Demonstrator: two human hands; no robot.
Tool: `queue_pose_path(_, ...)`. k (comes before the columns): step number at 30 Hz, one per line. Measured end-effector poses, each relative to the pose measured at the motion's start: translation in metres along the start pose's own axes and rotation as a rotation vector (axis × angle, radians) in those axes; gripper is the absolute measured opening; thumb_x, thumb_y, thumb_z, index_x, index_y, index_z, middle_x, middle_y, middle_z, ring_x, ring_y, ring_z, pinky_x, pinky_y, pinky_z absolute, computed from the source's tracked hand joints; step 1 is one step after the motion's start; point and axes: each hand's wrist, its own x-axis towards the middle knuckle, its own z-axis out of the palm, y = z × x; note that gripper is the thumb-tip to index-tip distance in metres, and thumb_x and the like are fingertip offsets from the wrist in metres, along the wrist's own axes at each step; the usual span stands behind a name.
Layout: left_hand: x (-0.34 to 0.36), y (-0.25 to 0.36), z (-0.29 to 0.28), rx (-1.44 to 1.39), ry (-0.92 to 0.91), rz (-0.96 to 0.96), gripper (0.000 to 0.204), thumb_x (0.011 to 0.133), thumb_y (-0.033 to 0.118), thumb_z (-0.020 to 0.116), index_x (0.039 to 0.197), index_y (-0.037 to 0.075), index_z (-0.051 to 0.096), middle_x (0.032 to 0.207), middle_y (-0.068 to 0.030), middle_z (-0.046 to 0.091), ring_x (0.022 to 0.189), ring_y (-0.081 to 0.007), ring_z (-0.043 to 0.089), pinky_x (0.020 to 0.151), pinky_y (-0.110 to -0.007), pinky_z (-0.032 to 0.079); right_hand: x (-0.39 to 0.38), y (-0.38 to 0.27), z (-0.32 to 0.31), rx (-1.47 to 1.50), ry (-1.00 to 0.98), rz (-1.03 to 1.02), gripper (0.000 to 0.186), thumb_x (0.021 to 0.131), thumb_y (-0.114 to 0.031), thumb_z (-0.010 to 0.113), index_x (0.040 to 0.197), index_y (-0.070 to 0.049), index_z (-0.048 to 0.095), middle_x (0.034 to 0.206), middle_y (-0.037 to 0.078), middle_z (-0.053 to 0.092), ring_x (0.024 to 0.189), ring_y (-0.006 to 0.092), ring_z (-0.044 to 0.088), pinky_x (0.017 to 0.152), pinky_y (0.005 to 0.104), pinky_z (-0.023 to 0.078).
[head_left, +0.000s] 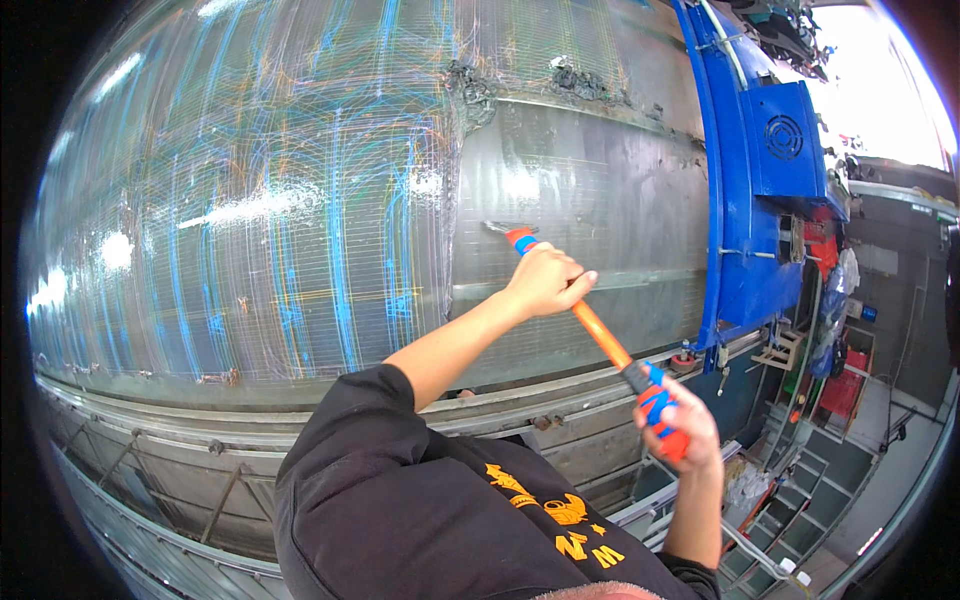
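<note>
Both my hands are closed round one long-handled scraper [602, 335] with an orange shaft and red and blue wrapping at its ends. My left hand [546, 282] grips the shaft close to the head. Lower down and to the right, my right hand [690, 425] holds the red and blue butt end. The scraper's narrow head [505, 228] is at the grey, shiny sheet surface [600, 215]; whether it touches cannot be made out. Left of it lies a glossy layer [260, 240] covered with thin coloured lines and blue streaks, its ragged dark edge beside the grey surface.
Dark crumpled scraps [585, 82] lie on the far part of the surface. A blue machine frame [730, 180] with a round-vented box stands on the right. A metal rail [200, 420] runs along the near edge, and a stepladder [800, 490] is at the lower right.
</note>
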Motion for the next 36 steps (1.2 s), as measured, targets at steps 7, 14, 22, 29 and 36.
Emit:
queue_pose_path(7,-0.018,-0.046,-0.063,0.207,0.245,-0.085,0.025,0.101,0.024,0.064,0.085,0.005,0.07,0.091,-0.014,0.069,0.092,-0.0347,0.064,0.093,-0.048,0.046,0.085,0.071,0.064,-0.024,-0.072,-0.165,0.073,0.099,-0.017,0.07,0.164,-0.007,0.038,0.103,0.013,0.067,0.069,0.0143,0.061,0.062,0.0279,0.051)
queue_pose_path(14,0.003,-0.063,-0.115,0.299,0.687,-0.212,0.033,0.105,0.027,0.06,0.125,0.004,0.073,0.136,-0.0212,0.066,0.13,-0.04,0.059,0.114,-0.05,0.042,0.198,-0.013,0.175,0.038,-0.025,-0.237,0.028,0.101,-0.015,0.065,0.127,-0.004,0.062,0.087,0.009,0.067,0.061,0.0139,0.061,0.048,0.03,0.047)
queue_pose_path(22,-0.075,0.02,-0.094,0.022,0.534,-0.329,0.025,0.106,0.022,0.061,0.117,0.002,0.073,0.123,-0.0175,0.071,0.117,-0.0355,0.065,0.103,-0.044,0.049,0.288,-0.155,0.167,0.101,-0.144,-0.25,0.027,0.103,-0.024,0.06,0.116,-0.002,0.05,0.091,0.014,0.064,0.057,0.0184,0.054,0.041,0.0307,0.037)
queue_pose_path(29,-0.164,0.041,-0.077,-0.075,0.419,-0.53,0.019,0.103,0.019,0.067,0.103,0.002,0.075,0.101,-0.0127,0.075,0.096,-0.0285,0.071,0.085,-0.039,0.055,0.13,-0.048,0.069,-0.085,-0.142,-0.377,0.057,0.102,-0.027,0.063,0.149,0.001,0.049,0.096,0.016,0.068,0.055,0.0143,0.059,0.044,0.025,0.044)
queue_pose_path(36,-0.144,0.064,-0.064,-0.032,0.331,-0.296,0.017,0.1,0.016,0.07,0.11,0.003,0.074,0.106,-0.0127,0.075,0.099,-0.0284,0.07,0.089,-0.038,0.054,-0.002,0.056,0.0,-0.17,0.057,-0.321,0.071,0.097,-0.024,0.068,0.157,0.005,0.043,0.097,0.017,0.069,0.059,0.0136,0.06,0.053,0.0245,0.046)
